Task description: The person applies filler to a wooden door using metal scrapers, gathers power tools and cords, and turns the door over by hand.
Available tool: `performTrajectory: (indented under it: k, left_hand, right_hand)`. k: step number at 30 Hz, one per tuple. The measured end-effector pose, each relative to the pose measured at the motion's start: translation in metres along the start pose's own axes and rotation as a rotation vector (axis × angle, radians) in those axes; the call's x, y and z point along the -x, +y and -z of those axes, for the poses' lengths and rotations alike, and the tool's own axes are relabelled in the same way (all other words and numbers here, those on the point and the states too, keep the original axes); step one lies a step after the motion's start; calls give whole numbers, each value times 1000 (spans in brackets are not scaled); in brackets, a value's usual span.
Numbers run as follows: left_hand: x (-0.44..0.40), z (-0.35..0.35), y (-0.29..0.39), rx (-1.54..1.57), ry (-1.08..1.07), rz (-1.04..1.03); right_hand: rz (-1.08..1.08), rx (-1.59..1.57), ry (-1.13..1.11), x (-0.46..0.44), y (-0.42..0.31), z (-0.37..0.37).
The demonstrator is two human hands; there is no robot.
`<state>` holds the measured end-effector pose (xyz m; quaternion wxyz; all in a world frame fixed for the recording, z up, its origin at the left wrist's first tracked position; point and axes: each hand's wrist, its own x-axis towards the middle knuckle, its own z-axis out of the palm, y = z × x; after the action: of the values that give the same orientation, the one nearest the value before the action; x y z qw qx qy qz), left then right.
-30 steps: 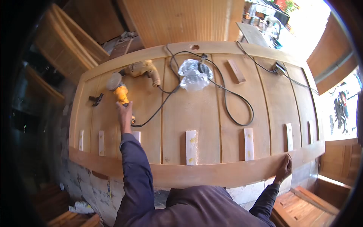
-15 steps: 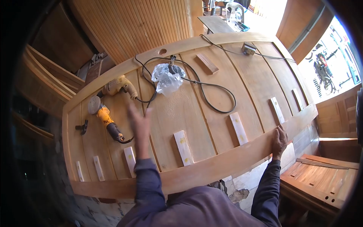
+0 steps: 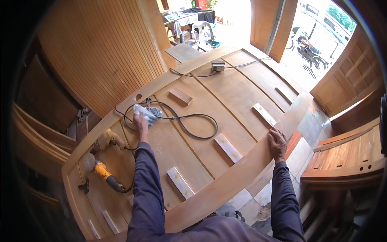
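A large wooden door panel (image 3: pixel 161 151) lies flat before me. My left hand (image 3: pixel 140 122) is closed on a clear plastic bag (image 3: pixel 151 114) near the panel's far edge, beside a black cable (image 3: pixel 193 116). My right hand (image 3: pixel 277 143) lies over the near edge board with its fingers spread, by a pale wood strip (image 3: pixel 264 114). A yellow angle grinder (image 3: pixel 102 171) and a tan drill (image 3: pixel 107 141) rest at the left. More pale strips, one of them (image 3: pixel 180 182) near the middle, lie along the near side.
A brown wood block (image 3: pixel 181 97) and an outlet box (image 3: pixel 218 66) sit on the panel. Beyond stand a slatted wooden panel (image 3: pixel 100 48) and a plastic chair (image 3: pixel 202 32). Wooden doors (image 3: pixel 342 157) are at the right, and a motorcycle (image 3: pixel 308 50) is outside.
My left hand has let go of the grinder, moved across to the plastic bag and closed on it. My right hand stays at the near edge. The view has turned to the right.
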<state>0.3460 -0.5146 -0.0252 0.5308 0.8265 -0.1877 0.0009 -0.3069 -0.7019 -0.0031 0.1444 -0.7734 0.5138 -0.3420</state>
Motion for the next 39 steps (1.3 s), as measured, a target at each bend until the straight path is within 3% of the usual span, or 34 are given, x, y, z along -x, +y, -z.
performTrajectory:
  k: [2, 5, 16, 20, 21, 23, 24, 25, 27, 28, 29, 30, 31, 32, 33, 34, 35, 37, 39]
  left_hand:
    - [-1, 0, 8, 440, 100, -21]
    - [0, 3, 31, 712, 118, -31]
    - [62, 53, 129, 840, 248, -192]
    - [94, 71, 143, 555, 388, -266]
    - [102, 76, 140, 577, 286, -150]
    - [99, 97, 79, 7, 189, -596]
    - [123, 106, 97, -195, 149, -731]
    - [156, 114, 118, -343, 203, -722]
    - [193, 119, 137, -312, 126, -708]
    - [218, 121, 156, -296, 88, -699]
    - [242, 115, 168, -194, 85, -743]
    - [271, 108, 188, -94, 79, -790]
    - [300, 100, 209, 2, 69, -837]
    - [327, 88, 221, 315, -58, -466]
    - [352, 80, 228, 588, -197, -63]
    - [376, 75, 230, 578, -307, -69]
    - [399, 71, 227, 567, -418, -73]
    - [437, 60, 213, 546, -640, -13]
    - [479, 50, 197, 381, -868, -147]
  right_hand:
    - [3, -9, 9, 0, 1, -1]
    - [22, -24, 16, -3, 4, -2]
    - [18, -39, 4, -3, 8, -5]
    - [130, -35, 96, -2, 20, -13]
    - [139, 13, 120, 1, 28, -14]
    - [84, -80, 121, 6, 21, -6]
    - [99, -90, 122, 6, 27, -9]
    - [114, -100, 123, 8, 32, -11]
    - [68, -115, 84, 4, 41, -21]
    - [-128, -112, -188, -4, 18, 18]
    - [-95, -751, -51, -4, 40, -7]
    - [-156, -1030, -61, 4, 20, 9]
    - [-45, -933, -70, 18, 8, 24]
    - [5, -845, -120, 49, -17, 54]
    - [29, -955, -132, 81, -36, 59]
    - [105, -746, -193, 113, -48, 70]
    - [217, -786, -235, 146, -73, 102]
    - [245, -583, -209, 210, -108, 130]
    - [251, -328, -107, 264, -124, 143]
